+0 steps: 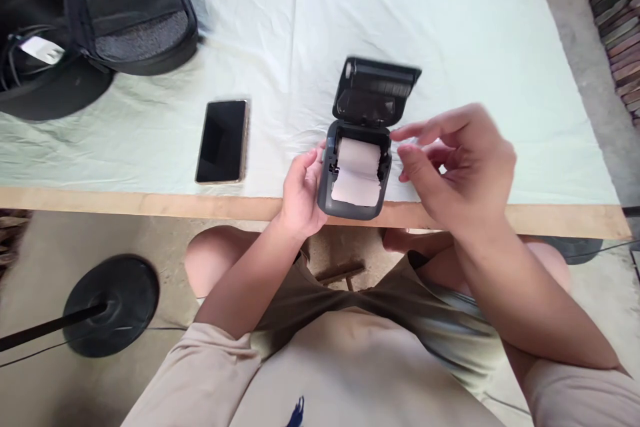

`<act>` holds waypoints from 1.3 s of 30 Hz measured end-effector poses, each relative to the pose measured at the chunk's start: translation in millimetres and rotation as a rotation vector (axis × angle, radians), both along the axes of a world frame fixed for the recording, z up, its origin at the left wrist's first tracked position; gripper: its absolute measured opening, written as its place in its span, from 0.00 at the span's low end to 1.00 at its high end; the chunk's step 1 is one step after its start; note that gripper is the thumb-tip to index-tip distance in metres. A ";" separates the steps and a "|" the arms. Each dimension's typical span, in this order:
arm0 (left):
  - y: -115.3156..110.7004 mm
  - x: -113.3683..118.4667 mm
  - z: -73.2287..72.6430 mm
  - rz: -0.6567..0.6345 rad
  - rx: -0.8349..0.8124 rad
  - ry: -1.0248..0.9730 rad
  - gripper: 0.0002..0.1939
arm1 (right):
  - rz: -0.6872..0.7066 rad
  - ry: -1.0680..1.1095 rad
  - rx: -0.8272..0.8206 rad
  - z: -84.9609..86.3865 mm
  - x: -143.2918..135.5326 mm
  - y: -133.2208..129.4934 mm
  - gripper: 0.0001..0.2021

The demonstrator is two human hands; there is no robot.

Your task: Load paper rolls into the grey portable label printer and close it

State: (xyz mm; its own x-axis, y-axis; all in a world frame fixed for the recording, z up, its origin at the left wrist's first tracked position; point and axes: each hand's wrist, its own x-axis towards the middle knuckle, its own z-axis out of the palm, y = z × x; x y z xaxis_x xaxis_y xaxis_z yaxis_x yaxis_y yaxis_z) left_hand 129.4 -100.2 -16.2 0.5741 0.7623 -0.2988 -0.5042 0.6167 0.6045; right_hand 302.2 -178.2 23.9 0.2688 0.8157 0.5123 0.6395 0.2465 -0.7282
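Observation:
A small black portable thermal printer [325, 203] is held over the table's front edge, its lid [375, 90] swung up and back. Inside it lies a white paper roll [359, 159], with a short end of paper [356, 188] drawn out toward me. My left hand [304, 193] grips the printer from its left side, thumb at the edge and the other fingers hidden beneath. To the right, my right hand [457, 163] is raised beside the printer. Its fingers are bent and apart, the index fingertip close to the hinge corner; nothing shows between them.
A smartphone [223, 141] lies on the pale cloth [270, 73] left of the printer. An unzipped black case [143, 17] at the far left holds a white charger plug [43, 50] and cables. Below the wooden table edge [150, 205], a round black stand base [113, 303] rests on the floor.

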 end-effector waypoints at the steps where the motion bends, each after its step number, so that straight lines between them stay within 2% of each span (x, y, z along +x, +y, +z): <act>1: -0.2 -0.5 0.0 -0.007 -0.005 -0.001 0.15 | 0.012 -0.080 -0.048 2.8 1.1 0.1 0.03; 2: -0.5 -0.9 0.1 -0.021 -0.010 -0.004 0.16 | 0.014 -0.174 -0.106 5.7 1.9 0.4 0.01; 6: -2.6 -2.0 1.2 -0.092 0.004 -0.018 0.17 | -0.047 -0.568 -0.428 16.3 -1.7 2.8 0.15; 8: -3.8 -1.7 1.3 -0.098 0.033 -0.010 0.17 | -0.069 -0.683 -0.570 21.8 -6.9 4.1 0.20; 10: -4.3 -0.7 1.6 -0.088 0.050 0.004 0.17 | -0.081 -0.704 -0.630 27.3 -10.8 4.1 0.22; 13: -2.5 0.7 2.6 -0.092 0.010 0.027 0.21 | -0.018 -0.477 -0.564 33.2 -6.5 -0.2 0.22; 17: 4.6 0.1 2.5 -0.090 -0.088 0.066 0.26 | 0.108 0.150 -0.376 29.5 24.8 -12.1 0.23; 19: 7.8 -0.7 1.3 -0.067 -0.115 0.074 0.26 | 0.078 0.428 -0.247 24.4 45.7 -18.4 0.19; 21: 9.5 -0.8 0.4 -0.054 -0.130 0.073 0.26 | -0.009 0.531 -0.220 19.2 63.4 -24.0 0.13; 23: 9.8 -0.1 0.6 -0.049 -0.134 0.074 0.26 | -0.113 0.515 -0.169 12.3 76.1 -28.1 0.10; 25: 9.2 1.3 2.0 -0.030 -0.126 0.090 0.27 | -0.218 0.459 -0.060 0.6 86.4 -28.9 0.13; 28: 8.1 3.4 5.5 0.008 -0.109 0.124 0.27 | -0.349 0.322 0.073 -28.7 106.3 -23.1 0.19; 30: 7.8 4.3 7.7 0.017 -0.111 0.135 0.29 | -0.364 0.144 0.018 -52.4 123.4 -17.4 0.18; 33: 8.1 5.3 9.5 0.011 -0.097 0.138 0.31 | -0.422 -0.084 -0.228 -78.9 144.4 -14.7 0.19; 35: 8.6 6.0 9.6 0.010 -0.091 0.149 0.32 | -0.441 -0.162 -0.276 -81.4 148.0 -19.4 0.22; 39: 8.8 6.8 8.9 0.024 -0.105 0.163 0.35 | -0.471 -0.347 -0.058 -54.0 122.0 -34.3 0.30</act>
State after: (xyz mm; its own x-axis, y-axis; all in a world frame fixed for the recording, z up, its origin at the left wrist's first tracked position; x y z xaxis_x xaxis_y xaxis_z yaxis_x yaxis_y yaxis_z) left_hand 136.2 -91.4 -7.3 0.4938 0.7352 -0.4644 -0.4205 0.6694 0.6124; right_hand 424.2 -212.5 -30.1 0.4336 0.6784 0.5931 0.8738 -0.1558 -0.4606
